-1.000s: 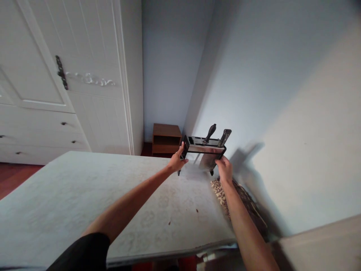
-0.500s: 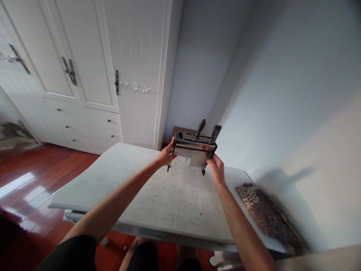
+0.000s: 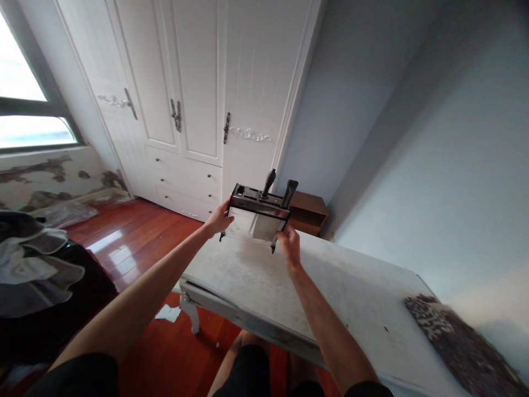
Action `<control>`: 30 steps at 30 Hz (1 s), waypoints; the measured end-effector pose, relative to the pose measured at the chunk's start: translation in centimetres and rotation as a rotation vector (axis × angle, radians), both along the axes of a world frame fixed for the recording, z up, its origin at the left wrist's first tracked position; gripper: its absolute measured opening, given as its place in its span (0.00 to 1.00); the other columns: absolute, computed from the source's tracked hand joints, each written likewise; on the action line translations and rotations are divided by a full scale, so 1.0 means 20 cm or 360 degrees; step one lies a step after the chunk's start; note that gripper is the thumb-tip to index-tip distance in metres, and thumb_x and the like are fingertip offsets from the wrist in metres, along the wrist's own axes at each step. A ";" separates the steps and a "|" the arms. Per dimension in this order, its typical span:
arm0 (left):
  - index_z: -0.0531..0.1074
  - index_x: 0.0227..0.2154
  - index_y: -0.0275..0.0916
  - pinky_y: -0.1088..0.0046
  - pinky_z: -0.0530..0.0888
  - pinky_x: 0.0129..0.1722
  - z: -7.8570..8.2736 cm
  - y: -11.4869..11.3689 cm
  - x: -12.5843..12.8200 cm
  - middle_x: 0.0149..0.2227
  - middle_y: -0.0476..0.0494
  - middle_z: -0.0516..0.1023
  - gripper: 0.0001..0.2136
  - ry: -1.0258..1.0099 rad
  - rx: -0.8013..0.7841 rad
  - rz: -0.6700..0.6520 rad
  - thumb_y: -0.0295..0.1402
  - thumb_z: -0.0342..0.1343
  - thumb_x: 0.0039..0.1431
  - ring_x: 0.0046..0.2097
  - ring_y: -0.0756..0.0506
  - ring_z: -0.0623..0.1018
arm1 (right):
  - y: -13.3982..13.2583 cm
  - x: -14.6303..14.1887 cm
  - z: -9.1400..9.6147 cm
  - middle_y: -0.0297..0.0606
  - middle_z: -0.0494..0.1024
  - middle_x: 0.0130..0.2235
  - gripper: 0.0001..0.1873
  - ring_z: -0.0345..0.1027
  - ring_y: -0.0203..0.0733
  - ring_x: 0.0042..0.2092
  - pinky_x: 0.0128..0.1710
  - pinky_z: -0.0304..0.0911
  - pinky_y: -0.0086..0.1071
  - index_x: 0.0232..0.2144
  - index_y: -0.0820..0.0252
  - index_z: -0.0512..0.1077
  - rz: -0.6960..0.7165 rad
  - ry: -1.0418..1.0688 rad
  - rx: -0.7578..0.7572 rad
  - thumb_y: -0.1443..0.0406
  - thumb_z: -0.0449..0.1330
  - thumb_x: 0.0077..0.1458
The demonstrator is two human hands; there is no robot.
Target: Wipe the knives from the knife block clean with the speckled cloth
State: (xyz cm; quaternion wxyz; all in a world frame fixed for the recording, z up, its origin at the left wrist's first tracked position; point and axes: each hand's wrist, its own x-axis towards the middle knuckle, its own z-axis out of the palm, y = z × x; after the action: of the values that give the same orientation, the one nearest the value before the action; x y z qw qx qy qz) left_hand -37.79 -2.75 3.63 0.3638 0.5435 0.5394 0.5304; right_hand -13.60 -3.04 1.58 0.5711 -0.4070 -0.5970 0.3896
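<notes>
moved: you have carried the knife rack leftward, away from the wall | now: it hangs over the table end nearest the wardrobe; the patterned cloth lies well apart at your right | view: a window has come in

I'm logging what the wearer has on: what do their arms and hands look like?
Short black sleeves: the left sleeve and right sleeve end at the upper arm, leaving both forearms bare. The left hand and right hand wear no gloves; no watch, bracelet or ring shows.
</notes>
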 end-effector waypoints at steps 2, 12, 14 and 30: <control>0.61 0.59 0.36 0.70 0.75 0.55 -0.01 -0.01 -0.09 0.54 0.39 0.73 0.36 0.0003 -0.0001 0.0049 0.20 0.49 0.40 0.52 0.47 0.76 | 0.00 -0.09 -0.02 0.37 0.74 0.33 0.14 0.67 0.41 0.37 0.37 0.61 0.29 0.35 0.63 0.70 0.0020 -0.0040 -0.0006 0.66 0.53 0.43; 0.70 0.48 0.36 0.82 0.69 0.30 -0.02 -0.01 -0.29 0.36 0.46 0.74 0.33 -0.0161 -0.0054 0.0113 0.26 0.52 0.29 0.35 0.51 0.71 | 0.00 -0.29 -0.08 0.37 0.75 0.34 0.21 0.67 0.42 0.37 0.39 0.63 0.31 0.44 0.63 0.71 0.0031 -0.0239 -0.0005 0.65 0.52 0.46; 0.70 0.48 0.37 0.84 0.66 0.27 -0.02 0.00 -0.30 0.32 0.49 0.71 0.34 -0.0185 -0.0077 0.0101 0.27 0.53 0.28 0.33 0.52 0.68 | 0.00 -0.31 -0.09 0.37 0.75 0.34 0.22 0.67 0.42 0.37 0.40 0.64 0.31 0.45 0.63 0.71 0.0033 -0.0259 -0.0013 0.64 0.52 0.46; 0.68 0.42 0.39 0.84 0.62 0.22 -0.06 0.10 -0.37 0.27 0.53 0.65 0.31 -0.0215 -0.0141 0.0065 0.28 0.50 0.24 0.27 0.54 0.65 | 0.03 -0.38 -0.20 0.41 0.68 0.59 0.39 0.58 0.47 0.62 0.63 0.54 0.41 0.64 0.60 0.59 0.0118 -0.0219 -0.0017 0.64 0.56 0.49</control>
State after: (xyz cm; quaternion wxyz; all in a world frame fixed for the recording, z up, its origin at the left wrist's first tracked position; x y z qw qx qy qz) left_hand -45.21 -0.82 2.41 0.4122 0.4787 0.5476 0.5487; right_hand -21.26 -2.46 -2.42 0.5117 -0.4134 -0.6474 0.3849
